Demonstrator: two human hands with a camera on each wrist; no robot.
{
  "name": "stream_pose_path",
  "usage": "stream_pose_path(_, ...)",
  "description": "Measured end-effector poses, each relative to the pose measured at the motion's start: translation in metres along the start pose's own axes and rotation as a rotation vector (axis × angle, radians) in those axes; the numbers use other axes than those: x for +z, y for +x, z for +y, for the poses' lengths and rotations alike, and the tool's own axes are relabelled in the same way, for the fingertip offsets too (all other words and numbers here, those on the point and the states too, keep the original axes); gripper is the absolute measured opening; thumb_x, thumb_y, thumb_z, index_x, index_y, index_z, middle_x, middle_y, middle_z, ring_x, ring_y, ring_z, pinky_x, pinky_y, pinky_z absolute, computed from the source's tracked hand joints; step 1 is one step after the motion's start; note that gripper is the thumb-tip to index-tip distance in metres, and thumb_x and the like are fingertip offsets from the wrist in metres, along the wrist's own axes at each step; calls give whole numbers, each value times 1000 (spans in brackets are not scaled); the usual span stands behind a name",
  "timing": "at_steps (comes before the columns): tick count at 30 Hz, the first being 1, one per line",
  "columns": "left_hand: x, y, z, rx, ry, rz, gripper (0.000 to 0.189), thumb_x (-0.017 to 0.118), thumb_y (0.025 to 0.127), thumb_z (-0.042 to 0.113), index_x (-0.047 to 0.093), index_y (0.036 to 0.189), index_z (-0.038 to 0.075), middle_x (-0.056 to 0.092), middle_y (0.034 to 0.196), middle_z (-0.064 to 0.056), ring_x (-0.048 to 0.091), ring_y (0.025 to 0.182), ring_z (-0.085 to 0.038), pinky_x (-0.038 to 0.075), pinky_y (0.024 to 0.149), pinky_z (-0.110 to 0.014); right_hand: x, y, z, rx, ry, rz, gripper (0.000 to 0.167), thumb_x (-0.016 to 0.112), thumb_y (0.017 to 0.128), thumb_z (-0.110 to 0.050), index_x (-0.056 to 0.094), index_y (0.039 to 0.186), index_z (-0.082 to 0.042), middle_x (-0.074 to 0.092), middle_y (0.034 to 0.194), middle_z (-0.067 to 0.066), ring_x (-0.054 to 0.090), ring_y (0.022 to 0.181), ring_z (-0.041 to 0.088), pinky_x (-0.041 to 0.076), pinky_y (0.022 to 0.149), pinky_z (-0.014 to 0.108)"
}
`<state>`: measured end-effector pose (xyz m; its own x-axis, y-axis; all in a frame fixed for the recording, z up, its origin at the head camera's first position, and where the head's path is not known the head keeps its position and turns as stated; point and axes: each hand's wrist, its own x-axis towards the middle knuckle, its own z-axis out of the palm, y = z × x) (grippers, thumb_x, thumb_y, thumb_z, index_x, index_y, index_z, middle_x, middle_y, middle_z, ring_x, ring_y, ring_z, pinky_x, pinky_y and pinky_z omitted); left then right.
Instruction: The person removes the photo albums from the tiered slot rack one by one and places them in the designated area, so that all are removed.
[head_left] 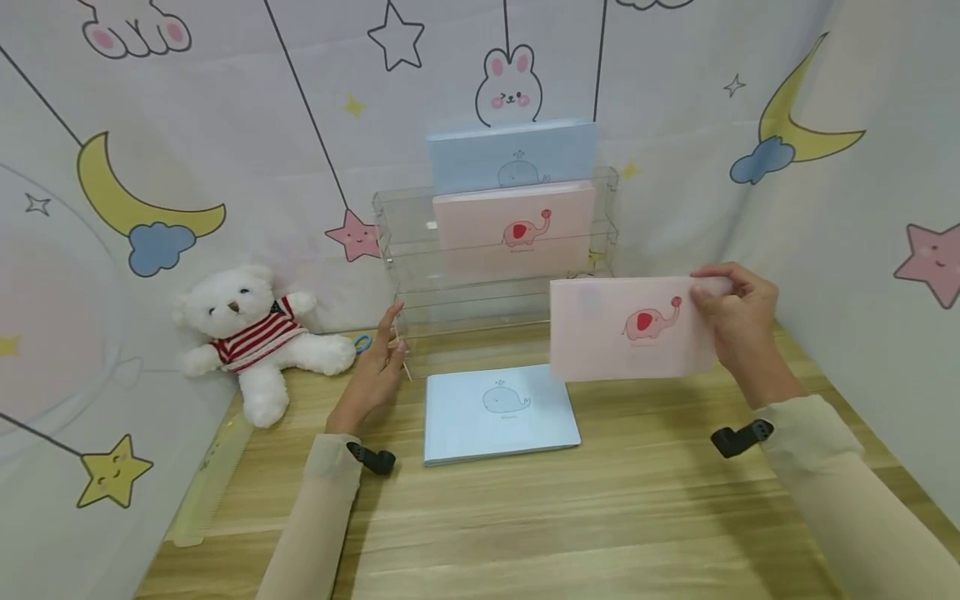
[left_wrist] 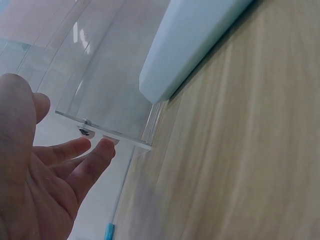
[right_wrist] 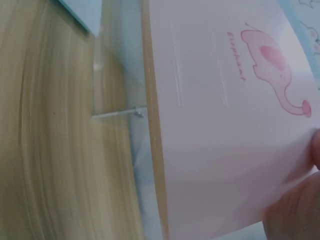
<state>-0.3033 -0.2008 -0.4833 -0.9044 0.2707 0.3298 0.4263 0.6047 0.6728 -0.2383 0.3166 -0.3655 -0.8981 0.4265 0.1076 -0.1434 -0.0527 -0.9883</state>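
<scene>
My right hand [head_left: 746, 325] pinches the right edge of a pink notebook [head_left: 592, 333], thumb in front. A red elephant is printed on its cover, and it is held upright above the table in front of the rack's right end. My left hand [head_left: 372, 375] has its fingertips against the left side panel of a clear acrylic rack [head_left: 411, 221]; its fingers are extended in the left wrist view. Another pink elephant notebook [head_left: 468, 229] stands in the rack, with a blue whale notebook [head_left: 461, 158] in the tier behind. A second blue whale notebook [head_left: 457, 425] lies flat before the rack.
A white teddy bear [head_left: 262, 342] in a striped shirt sits left of the rack, near a small blue ring [head_left: 363, 342]. A pale yellow comb-like strip [head_left: 210, 483] lies along the wooden table's [head_left: 525, 533] left edge. Printed curtains [head_left: 300, 50] hang behind and at both sides.
</scene>
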Motion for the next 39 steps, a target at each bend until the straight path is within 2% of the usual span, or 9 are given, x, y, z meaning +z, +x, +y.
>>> stream_pose_path(4,0,0,-1,3,0,-5,67,44,116,18,14,171,40,63,141,-37,60,136,-53,49,105,-73,-6,1,3,70,-53,-4,20,68,101,3,76,117,-5,54,119,-9,58,104,15,58,76,12)
stream_pose_path(11,-2,-1,1,-3,3,-2,67,45,116,20,15,171,41,65,138,-35,64,131,-51,50,104,-71,-10,5,8,152,-219,-26,21,65,105,-6,74,122,-14,53,118,-11,60,104,15,57,78,11)
stream_pose_path(14,-2,-1,1,-3,-3,-5,67,46,116,20,15,171,42,64,139,-35,63,133,-50,50,104,-71,-13,9,11,175,-288,-57,21,66,105,-9,77,116,-23,53,117,-12,62,99,12,58,77,12)
stream_pose_path(17,-2,-1,0,-5,-7,-10,68,46,116,19,15,171,43,64,140,-36,60,137,-51,50,105,-71,-16,14,16,187,-300,-103,26,67,103,-5,79,106,-27,54,113,-11,65,88,8,59,72,17)
stream_pose_path(23,-2,-1,3,-5,-17,-23,69,46,115,18,13,172,40,62,142,-38,58,141,-53,50,104,-71,-22,21,29,220,-357,-142,36,68,101,-2,78,89,-35,66,88,-17,68,73,5,60,67,24)
stream_pose_path(29,-2,-1,3,6,-29,-29,69,46,116,18,12,172,38,59,146,-40,57,141,-53,51,103,-71,-26,25,40,267,-374,-150,32,66,101,-3,74,89,-31,66,76,-17,67,70,5,60,65,25)
stream_pose_path(34,-3,0,1,8,-35,-28,69,46,116,17,12,172,37,61,143,-39,58,141,-53,51,104,-71,-28,29,50,368,-425,-166,18,64,103,-6,72,110,-20,65,89,-11,65,76,7,58,69,25)
stream_pose_path(36,-3,0,0,7,-35,-29,70,47,116,17,12,172,37,61,143,-39,59,140,-53,50,105,-71,-29,32,55,394,-467,-165,22,64,102,-7,69,123,-13,63,98,-6,65,80,8,58,72,25)
stream_pose_path(39,-3,0,0,4,-30,-33,70,46,116,17,11,172,38,60,145,-39,60,139,-52,50,106,-71,-28,35,63,442,-493,-151,29,63,102,-8,67,131,-11,62,112,0,64,88,12,57,74,25)
